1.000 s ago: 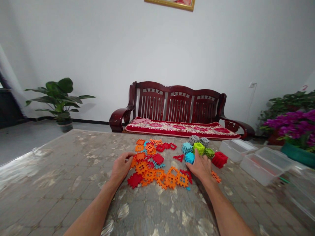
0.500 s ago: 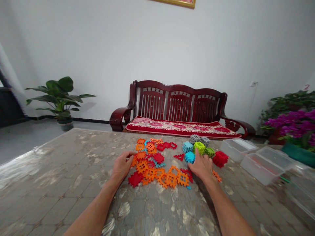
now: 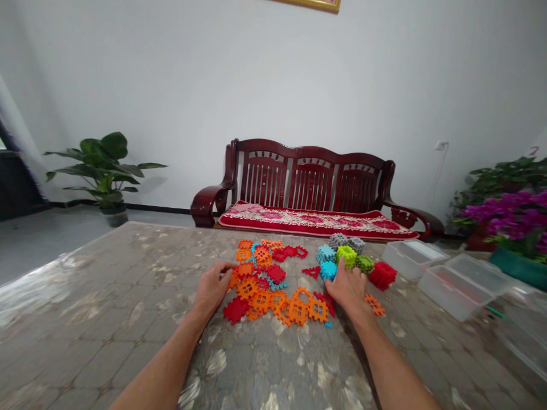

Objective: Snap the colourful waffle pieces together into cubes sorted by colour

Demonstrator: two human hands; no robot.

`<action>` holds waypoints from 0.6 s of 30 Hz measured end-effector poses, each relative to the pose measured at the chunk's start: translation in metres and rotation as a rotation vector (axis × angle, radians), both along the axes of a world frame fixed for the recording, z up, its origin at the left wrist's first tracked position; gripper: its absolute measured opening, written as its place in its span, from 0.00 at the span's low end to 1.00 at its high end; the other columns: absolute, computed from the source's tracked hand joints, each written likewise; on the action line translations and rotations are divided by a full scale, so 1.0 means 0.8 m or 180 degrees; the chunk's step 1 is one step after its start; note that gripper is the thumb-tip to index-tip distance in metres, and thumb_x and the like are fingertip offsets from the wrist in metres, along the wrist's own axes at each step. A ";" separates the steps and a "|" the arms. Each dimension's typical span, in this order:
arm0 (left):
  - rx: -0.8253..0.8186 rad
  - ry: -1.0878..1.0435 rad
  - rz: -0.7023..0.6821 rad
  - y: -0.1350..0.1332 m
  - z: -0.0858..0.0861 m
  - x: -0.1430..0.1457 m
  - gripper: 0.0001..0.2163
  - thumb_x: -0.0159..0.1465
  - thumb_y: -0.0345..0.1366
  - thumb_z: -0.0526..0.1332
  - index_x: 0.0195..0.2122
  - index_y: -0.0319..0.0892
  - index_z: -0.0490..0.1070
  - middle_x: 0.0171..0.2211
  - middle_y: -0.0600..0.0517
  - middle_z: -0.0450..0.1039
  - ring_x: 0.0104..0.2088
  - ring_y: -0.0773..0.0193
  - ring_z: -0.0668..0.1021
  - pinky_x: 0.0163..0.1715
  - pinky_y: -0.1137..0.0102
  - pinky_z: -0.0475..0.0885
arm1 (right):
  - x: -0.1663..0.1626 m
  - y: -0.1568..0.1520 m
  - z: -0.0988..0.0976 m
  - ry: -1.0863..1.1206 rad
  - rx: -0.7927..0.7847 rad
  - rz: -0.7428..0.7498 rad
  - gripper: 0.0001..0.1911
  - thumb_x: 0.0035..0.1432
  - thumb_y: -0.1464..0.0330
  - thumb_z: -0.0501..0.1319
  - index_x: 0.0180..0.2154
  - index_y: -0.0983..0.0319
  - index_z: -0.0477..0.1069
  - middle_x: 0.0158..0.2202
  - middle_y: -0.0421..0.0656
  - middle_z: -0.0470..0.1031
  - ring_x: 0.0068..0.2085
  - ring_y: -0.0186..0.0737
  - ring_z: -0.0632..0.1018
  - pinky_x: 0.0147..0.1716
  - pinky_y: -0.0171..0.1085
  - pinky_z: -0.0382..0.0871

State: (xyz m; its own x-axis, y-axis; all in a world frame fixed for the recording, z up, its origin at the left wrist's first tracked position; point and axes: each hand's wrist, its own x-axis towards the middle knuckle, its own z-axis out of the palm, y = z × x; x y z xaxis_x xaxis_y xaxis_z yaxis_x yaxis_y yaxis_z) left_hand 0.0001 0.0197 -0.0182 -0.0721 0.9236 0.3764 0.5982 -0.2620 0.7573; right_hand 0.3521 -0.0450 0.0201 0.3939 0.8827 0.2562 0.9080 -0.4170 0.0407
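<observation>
Flat interlocking plastic tiles with notched edges lie on the table in a loose spread, with orange window-shaped tiles (image 3: 298, 311), a solid red tile (image 3: 236, 311) and some blue ones. At the spread's left edge rests my left hand (image 3: 213, 287), its fingers bent and apart, touching or close to an orange tile (image 3: 245, 270). My right hand (image 3: 349, 286) has its thumb and index finger around a blue tile stack (image 3: 328, 270). Touching that area are a lime green stack (image 3: 346, 255), a dark green stack (image 3: 364, 263) and grey stacks (image 3: 338, 241). A red stack (image 3: 383, 275) lies to their right.
Clear plastic boxes (image 3: 455, 293) stand on the right of the cloth-covered table (image 3: 106, 319). A loose orange tile (image 3: 375, 304) lies right of my right wrist. Behind the table is a wooden bench (image 3: 307, 182); purple flowers (image 3: 513, 213) stand at far right.
My right hand has shifted slightly left, and the blue stack has moved a little away and left with it. The loose orange tile shows more fully. My left hand stays in place.
</observation>
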 end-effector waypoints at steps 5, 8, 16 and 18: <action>-0.0045 -0.0019 -0.0005 -0.001 0.002 0.000 0.15 0.59 0.42 0.54 0.39 0.44 0.79 0.38 0.50 0.82 0.36 0.59 0.81 0.43 0.65 0.76 | -0.004 -0.006 0.004 0.0008 0.0006 0.0031 0.43 0.57 0.57 0.60 0.66 0.75 0.52 0.51 0.62 0.75 0.53 0.62 0.71 0.49 0.49 0.58; -0.0038 -0.0014 0.0008 -0.001 0.003 0.001 0.15 0.58 0.42 0.54 0.38 0.45 0.79 0.37 0.51 0.82 0.36 0.59 0.80 0.44 0.65 0.75 | -0.004 -0.014 0.015 -0.0027 0.0050 0.0078 0.40 0.57 0.59 0.60 0.65 0.73 0.56 0.52 0.61 0.75 0.53 0.61 0.70 0.50 0.49 0.59; -0.0001 0.0017 -0.0015 0.000 0.002 0.001 0.15 0.59 0.41 0.54 0.38 0.44 0.79 0.39 0.50 0.81 0.38 0.59 0.80 0.43 0.66 0.75 | -0.007 -0.047 0.041 0.0552 0.0071 0.0780 0.16 0.57 0.63 0.60 0.48 0.55 0.76 0.47 0.42 0.80 0.48 0.45 0.75 0.45 0.37 0.63; -0.0024 0.0013 -0.0008 0.000 0.002 0.001 0.15 0.59 0.41 0.54 0.39 0.44 0.79 0.39 0.50 0.81 0.37 0.59 0.80 0.43 0.66 0.75 | -0.006 -0.052 0.038 0.0678 0.0076 0.0930 0.16 0.56 0.63 0.61 0.47 0.55 0.76 0.46 0.42 0.79 0.49 0.44 0.76 0.46 0.36 0.64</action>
State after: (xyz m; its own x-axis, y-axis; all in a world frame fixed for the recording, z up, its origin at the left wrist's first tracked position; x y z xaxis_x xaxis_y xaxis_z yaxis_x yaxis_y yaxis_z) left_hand 0.0009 0.0200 -0.0167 -0.0682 0.9267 0.3697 0.6007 -0.2577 0.7568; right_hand 0.3473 -0.0870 0.0504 0.1725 0.9607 0.2174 0.9761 -0.1370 -0.1689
